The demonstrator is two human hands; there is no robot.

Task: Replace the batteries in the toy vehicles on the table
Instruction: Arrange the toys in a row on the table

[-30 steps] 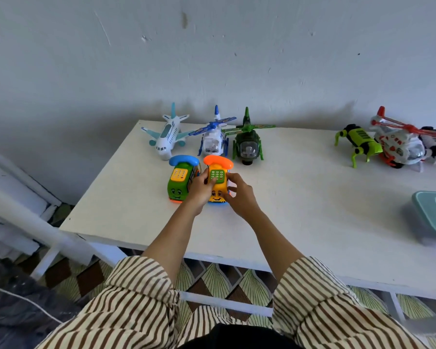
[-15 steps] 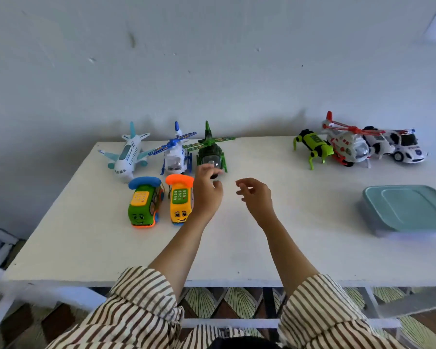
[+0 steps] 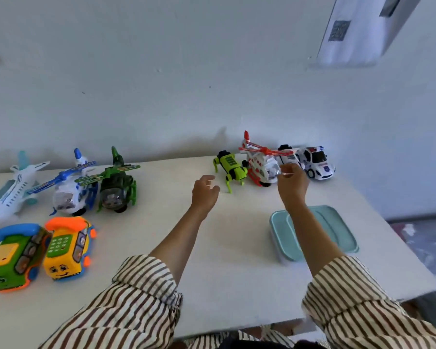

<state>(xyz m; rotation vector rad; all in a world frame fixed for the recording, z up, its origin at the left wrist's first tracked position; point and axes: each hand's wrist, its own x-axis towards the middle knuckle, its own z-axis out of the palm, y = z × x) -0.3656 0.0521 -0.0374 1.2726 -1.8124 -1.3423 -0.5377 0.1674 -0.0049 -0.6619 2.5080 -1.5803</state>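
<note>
Right grip hovers at the red-and-white helicopter, closed or not I can't tell, left grip loose and empty: seemingly choosing a toy, next lift and flip it

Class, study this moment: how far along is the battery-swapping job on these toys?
Done: nothing certain; the yellow phone car stands upright at the left, untouched. In hand: the right hand is at the red helicopter, grip unclear; the left hand hovers empty. Left: probably that helicopter, the green robot dog and police car.
</note>
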